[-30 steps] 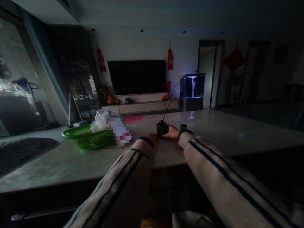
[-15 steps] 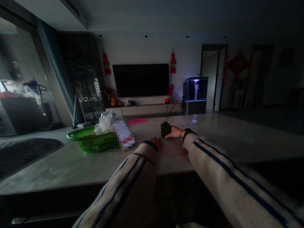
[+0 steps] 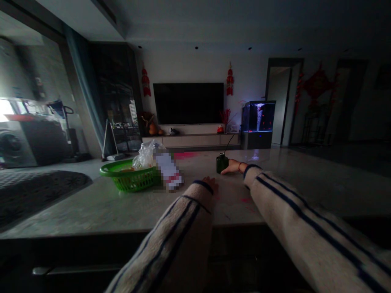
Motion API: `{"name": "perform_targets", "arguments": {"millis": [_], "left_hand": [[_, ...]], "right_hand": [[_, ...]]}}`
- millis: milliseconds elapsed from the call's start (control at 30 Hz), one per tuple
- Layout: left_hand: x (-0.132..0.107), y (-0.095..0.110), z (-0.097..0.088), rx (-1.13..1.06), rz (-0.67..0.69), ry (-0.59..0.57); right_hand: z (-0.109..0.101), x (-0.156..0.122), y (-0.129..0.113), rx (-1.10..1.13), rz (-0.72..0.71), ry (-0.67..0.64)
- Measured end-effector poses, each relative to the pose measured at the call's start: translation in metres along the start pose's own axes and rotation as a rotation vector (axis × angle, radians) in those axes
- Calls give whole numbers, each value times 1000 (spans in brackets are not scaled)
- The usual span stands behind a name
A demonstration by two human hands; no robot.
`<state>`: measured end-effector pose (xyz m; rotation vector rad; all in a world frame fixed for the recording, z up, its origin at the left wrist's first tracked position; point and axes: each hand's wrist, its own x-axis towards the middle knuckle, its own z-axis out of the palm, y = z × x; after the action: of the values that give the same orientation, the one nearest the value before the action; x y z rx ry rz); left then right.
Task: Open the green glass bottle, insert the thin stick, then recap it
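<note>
A small dark green bottle (image 3: 222,162) with a thin stick rising from its neck stands on the pale stone counter (image 3: 91,207). My right hand (image 3: 233,166) reaches far across the counter and lies against the bottle's right side, fingers closed on its base. My left hand (image 3: 210,184) rests flat on the counter nearer to me, a short way left of the bottle. It holds nothing and is mostly covered by its striped sleeve.
A green plastic basket (image 3: 131,179) with a clear bag and a white packet beside it sits on the counter's left. Red smears mark the counter near my hands. Beyond are a dark TV, a low cabinet and a lit fish tank (image 3: 257,118).
My right arm has stretched further out with the bottle, moving it away from me. My left hand has let go of the bottle and stayed back. The view has shifted left.
</note>
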<state>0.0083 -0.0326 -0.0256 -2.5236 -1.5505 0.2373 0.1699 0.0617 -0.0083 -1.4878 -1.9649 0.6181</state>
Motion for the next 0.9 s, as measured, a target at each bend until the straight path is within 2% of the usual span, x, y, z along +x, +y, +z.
{"name": "perform_targets", "arguments": {"millis": [167, 333, 467, 733, 833, 900], "left_hand": [[-5, 2, -3, 62, 15, -15], [-12, 6, -5, 79, 18, 3], [-15, 8, -4, 68, 20, 38], [-11, 8, -4, 70, -6, 0], [-11, 9, -4, 65, -13, 0], [-11, 9, -3, 66, -14, 2]], "right_hand": [[15, 2, 9, 86, -32, 79], [24, 2, 16, 72, -15, 130], [25, 5, 22, 4, -12, 173], [24, 3, 26, -72, 24, 298], [24, 4, 26, -63, 37, 294], [23, 5, 27, -16, -2, 274]]}}
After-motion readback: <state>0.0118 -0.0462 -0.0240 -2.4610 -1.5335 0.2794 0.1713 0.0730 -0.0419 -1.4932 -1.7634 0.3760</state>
